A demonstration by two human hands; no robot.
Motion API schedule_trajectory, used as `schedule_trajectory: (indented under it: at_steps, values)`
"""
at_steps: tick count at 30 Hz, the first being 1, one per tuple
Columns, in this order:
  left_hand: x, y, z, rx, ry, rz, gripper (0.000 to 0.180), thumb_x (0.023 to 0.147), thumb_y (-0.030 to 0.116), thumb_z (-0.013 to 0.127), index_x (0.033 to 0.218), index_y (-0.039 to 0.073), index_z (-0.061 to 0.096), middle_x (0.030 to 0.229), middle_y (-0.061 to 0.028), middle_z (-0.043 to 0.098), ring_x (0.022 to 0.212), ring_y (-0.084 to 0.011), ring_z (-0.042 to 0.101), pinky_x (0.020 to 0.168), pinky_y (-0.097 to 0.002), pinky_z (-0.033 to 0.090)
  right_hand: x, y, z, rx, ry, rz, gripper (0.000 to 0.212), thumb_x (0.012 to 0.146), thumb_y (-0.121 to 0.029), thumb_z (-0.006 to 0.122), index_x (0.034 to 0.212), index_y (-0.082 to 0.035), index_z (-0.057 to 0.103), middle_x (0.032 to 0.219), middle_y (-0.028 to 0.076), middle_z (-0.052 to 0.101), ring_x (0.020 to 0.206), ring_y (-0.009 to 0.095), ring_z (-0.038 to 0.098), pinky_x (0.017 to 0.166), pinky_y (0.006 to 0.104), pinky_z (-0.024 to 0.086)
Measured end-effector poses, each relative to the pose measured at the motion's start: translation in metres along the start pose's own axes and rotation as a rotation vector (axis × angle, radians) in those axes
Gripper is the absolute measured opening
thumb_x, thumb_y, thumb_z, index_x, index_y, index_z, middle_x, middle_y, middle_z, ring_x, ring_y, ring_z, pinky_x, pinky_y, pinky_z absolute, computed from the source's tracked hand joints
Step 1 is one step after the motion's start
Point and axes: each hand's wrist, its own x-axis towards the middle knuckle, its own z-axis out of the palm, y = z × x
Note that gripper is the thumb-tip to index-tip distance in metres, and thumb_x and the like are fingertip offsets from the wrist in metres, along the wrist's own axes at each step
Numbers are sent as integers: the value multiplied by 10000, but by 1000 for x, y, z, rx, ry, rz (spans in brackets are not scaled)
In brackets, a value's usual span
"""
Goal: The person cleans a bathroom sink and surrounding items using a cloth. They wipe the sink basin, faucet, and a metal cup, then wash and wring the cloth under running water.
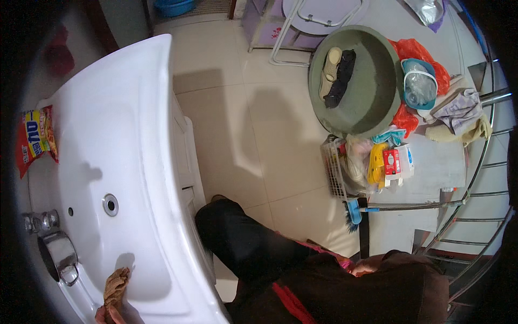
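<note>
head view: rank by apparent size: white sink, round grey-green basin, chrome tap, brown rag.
1. white ceramic sink, though it sits nearest the camera
2. round grey-green basin on the floor
3. and 4. chrome tap and crumpled brown rag, held in a hand: look alike, unranked

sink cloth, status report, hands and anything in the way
Left hand grips brown cloth in white sink, beside the tap. Right hand empty, down by the body. Basin around the cloth bare.
</note>
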Motion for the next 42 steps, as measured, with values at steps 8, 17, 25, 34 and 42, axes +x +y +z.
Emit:
schedule_trajectory:
  at_steps: [8, 17, 25, 34, 42]
  values:
    - [0, -23, 4, -56, -74, -81, 386, 1045, 337, 698, 1214, -5, 642, 1142, -139, 695, 1027, -253, 644, 910, -398, 530, -16, 5, -52, -62, -12, 18, 558, 856, -333, 824, 1338, -88, 687, 1166, 133, 734, 1047, 331, 721, 855, 515, 562]
    - [5, -26, 12, -210, -99, -46, 269, 1070, 174, 651, 1249, -22, 607, 1127, -93, 649, 1032, -180, 597, 932, -327, 500, 0, 22, -87, -119, 15, 0, 563, 845, -320, 833, 1340, -91, 695, 1157, 137, 738, 1022, 333, 726, 847, 514, 565]
    - [17, -26, 19, -227, -119, -1, 245, 1057, 176, 661, 1184, -25, 600, 1070, -109, 635, 984, -196, 590, 919, -342, 503, 24, 38, -91, -140, 35, -33, 568, 835, -309, 840, 1342, -93, 702, 1149, 141, 742, 1001, 334, 731, 840, 513, 567]
    - [22, -28, 23, -140, -108, 34, 283, 1061, 224, 657, 1186, -22, 593, 1073, -122, 648, 976, -228, 602, 904, -379, 512, 75, 44, -96, -309, 105, 181, 575, 824, -297, 848, 1344, -96, 711, 1141, 145, 747, 976, 336, 736, 832, 512, 570]
    - [6, 16, 1, -39, -76, 44, 459, 950, 391, 771, 1135, -26, 721, 1061, -221, 740, 951, -369, 695, 885, -464, 560, 40, -13, -44, -477, 843, 321, 260, 914, -272, 757, 1110, -105, 793, 1128, 132, 728, 1006, 291, 716, 783, 513, 582]
